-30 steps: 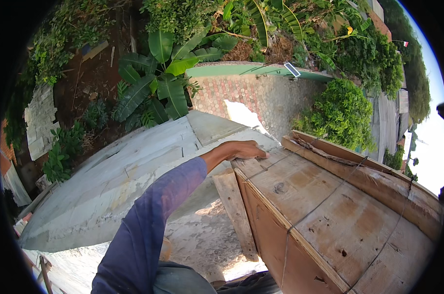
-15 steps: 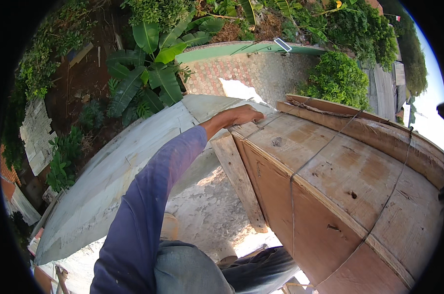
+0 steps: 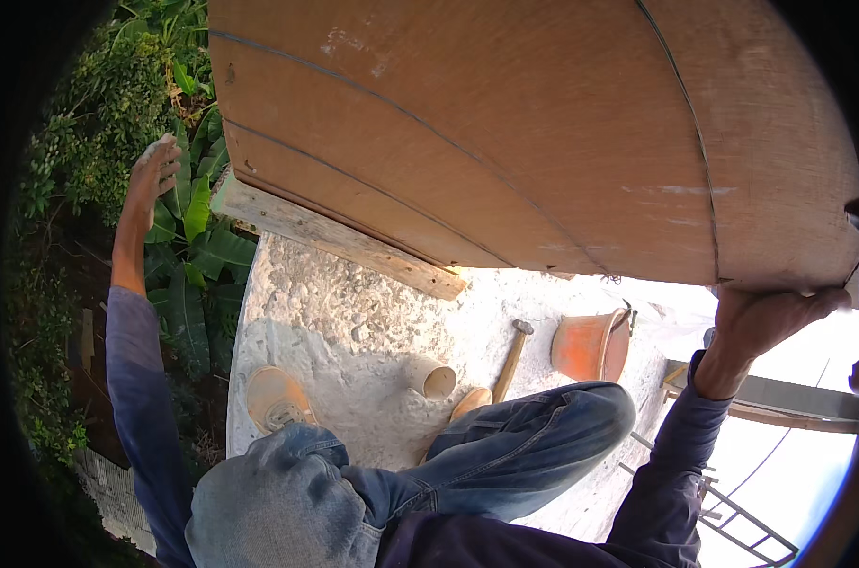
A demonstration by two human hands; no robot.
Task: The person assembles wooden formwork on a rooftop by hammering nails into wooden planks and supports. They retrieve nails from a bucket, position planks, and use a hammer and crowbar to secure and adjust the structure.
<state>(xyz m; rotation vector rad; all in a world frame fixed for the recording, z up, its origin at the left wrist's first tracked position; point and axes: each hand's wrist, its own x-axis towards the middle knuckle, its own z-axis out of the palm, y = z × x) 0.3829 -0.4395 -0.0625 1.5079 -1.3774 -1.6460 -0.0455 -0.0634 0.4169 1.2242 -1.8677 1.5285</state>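
One hand at the wooden panel's lower edge, the other held out free.

The right hand (image 3: 766, 320), at three o'clock, presses against the panel's underside, probably to steady it; its fingertips are hidden, so I cannot tell whether they curl round. The left hand (image 3: 153, 175), at ten o'clock, touches nothing, its fingers loosely extended, perhaps for balance. The wooden panel (image 3: 543, 142) spans eleven to two o'clock; wires (image 3: 713, 204) cross its face, seemingly binding it. A timber strip (image 3: 344, 241) lies along its lower edge at ten o'clock, maybe as bracing. Farther out, a hammer (image 3: 512, 364) and an orange bucket (image 3: 581, 348) sit towards four o'clock, apparently kept within reach.
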